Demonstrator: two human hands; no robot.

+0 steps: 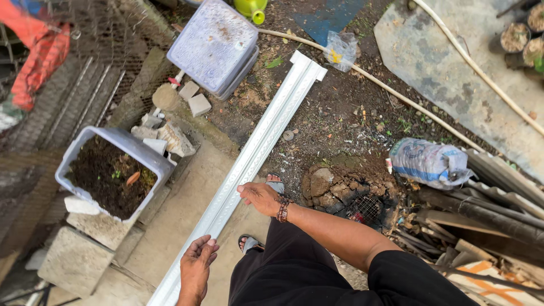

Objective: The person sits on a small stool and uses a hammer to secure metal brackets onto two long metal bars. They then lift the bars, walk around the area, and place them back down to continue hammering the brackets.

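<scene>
- Fingers of the right hand (258,195) lie loosely open across the moulding (249,161), thumb at its near edge.
- Left hand (196,266) cups the same strip lower down, fingers curled over its edge.
- Moulding runs as a long white strip from the bottom edge up to the upturned tub (214,45), one end on the soil.
- It looks steadied only: whole, uncut, lying beside the planter (110,173).

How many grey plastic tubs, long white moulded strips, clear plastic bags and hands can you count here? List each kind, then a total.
Grey rectangular plastic tubs: 2, one holding soil, one upside down
Long white moulded strip: 1
Clear plastic bags: 2, small, large stuffed
Hands on the strip: 2, left hand, right hand
Total: 7
</scene>
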